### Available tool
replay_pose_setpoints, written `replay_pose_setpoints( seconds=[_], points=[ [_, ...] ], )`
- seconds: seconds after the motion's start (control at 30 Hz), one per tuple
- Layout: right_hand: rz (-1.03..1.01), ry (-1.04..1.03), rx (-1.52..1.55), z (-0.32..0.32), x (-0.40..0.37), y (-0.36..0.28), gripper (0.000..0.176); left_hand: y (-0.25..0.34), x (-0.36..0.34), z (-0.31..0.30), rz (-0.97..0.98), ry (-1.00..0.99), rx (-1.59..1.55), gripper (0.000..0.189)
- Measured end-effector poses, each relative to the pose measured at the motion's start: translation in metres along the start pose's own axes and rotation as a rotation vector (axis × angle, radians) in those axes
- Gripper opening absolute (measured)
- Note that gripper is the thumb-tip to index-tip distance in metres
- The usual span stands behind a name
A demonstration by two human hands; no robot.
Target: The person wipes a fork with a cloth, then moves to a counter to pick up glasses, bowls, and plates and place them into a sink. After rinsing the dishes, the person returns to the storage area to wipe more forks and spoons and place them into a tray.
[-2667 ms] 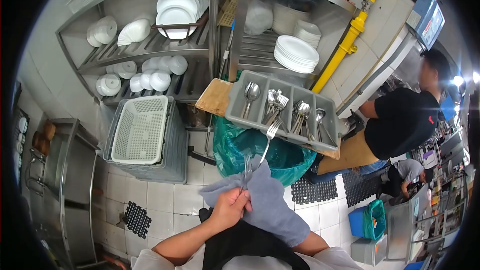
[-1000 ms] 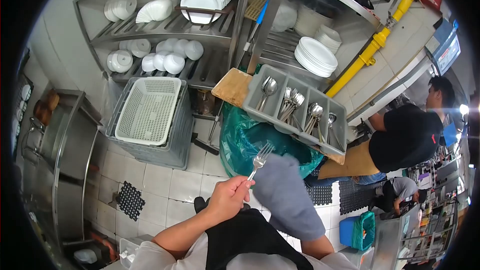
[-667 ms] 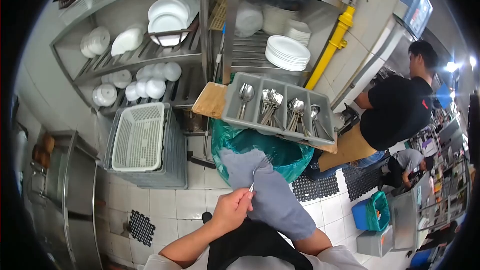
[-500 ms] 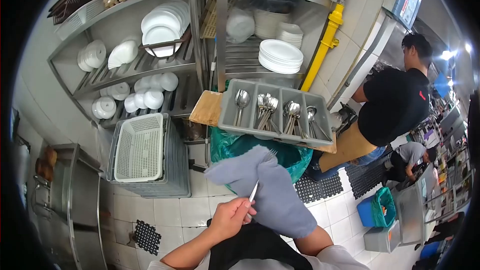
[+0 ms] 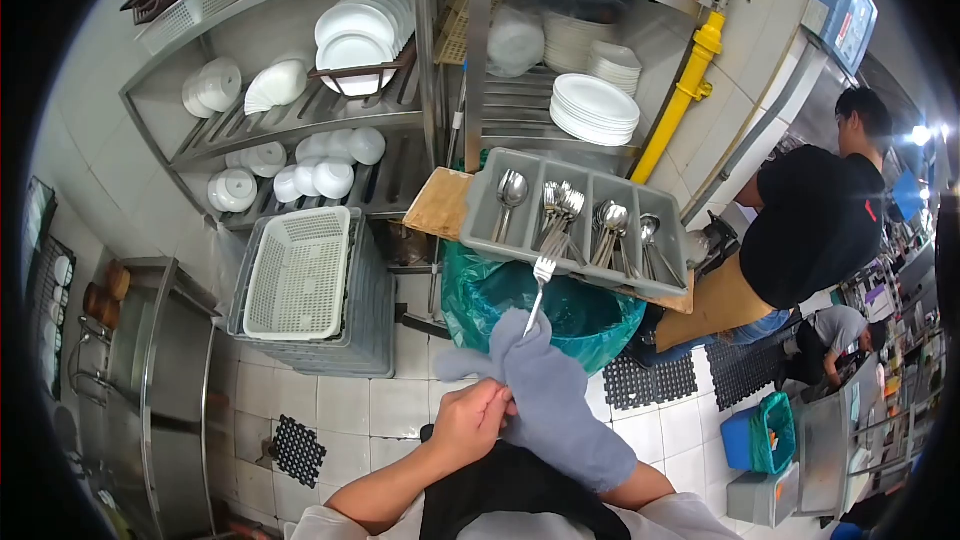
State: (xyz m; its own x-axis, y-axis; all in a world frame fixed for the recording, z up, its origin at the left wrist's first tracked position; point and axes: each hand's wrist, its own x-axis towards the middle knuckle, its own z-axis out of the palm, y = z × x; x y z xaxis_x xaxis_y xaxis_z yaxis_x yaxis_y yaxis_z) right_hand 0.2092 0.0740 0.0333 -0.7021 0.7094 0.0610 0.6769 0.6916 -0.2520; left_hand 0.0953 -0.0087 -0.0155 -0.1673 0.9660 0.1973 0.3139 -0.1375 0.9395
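Observation:
A metal fork (image 5: 543,272) points up and away, its tines and neck showing above a grey cloth (image 5: 555,395). The cloth covers my right hand (image 5: 560,430) and is bunched around the fork's handle, so those fingers are hidden beneath it. My left hand (image 5: 475,422) is closed at the cloth's near-left side, in line with the handle; the handle's end is hidden there. Beyond the tines sits a grey cutlery tray (image 5: 478,223), with spoons (image 5: 512,195) in the left compartment, forks (image 5: 567,205) beside them, and more cutlery in the other two.
A bin with a green liner (image 5: 465,295) stands beneath the cutlery tray. White plates (image 5: 595,105) and bowls (image 5: 325,178) fill metal racks. At left are stacked crates (image 5: 370,310) and a steel sink (image 5: 180,360). A co-worker (image 5: 815,210) stands at right, near a yellow pipe (image 5: 690,70).
The fork has moved up and away, and its tines now stand clear of the cloth. Its handle, bare before, is now wrapped. The view has shifted slightly.

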Motion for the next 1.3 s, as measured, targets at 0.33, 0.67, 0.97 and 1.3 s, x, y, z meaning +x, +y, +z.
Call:
replay_pose_setpoints(
  seconds=[0.33,0.67,0.97,1.3],
  points=[
    [-0.397,0.064,0.372,-0.025,0.004,-0.013,0.045,-0.016,-0.007,0.001,0.081,-0.084,0.373,0.026],
    [-0.206,0.062,-0.276,-0.046,0.063,-0.024,0.038,-0.026,-0.035,-0.005,-0.092,-0.074,0.139,0.033],
    [-0.163,-0.177,0.055,-0.042,0.041,-0.039,0.049,-0.028,-0.031,-0.018,-0.255,-0.068,-0.053,0.044],
    [-0.298,-0.088,0.2,-0.035,0.027,-0.014,0.05,-0.032,0.006,-0.047,-0.182,-0.002,-0.527,0.042]
  ],
)
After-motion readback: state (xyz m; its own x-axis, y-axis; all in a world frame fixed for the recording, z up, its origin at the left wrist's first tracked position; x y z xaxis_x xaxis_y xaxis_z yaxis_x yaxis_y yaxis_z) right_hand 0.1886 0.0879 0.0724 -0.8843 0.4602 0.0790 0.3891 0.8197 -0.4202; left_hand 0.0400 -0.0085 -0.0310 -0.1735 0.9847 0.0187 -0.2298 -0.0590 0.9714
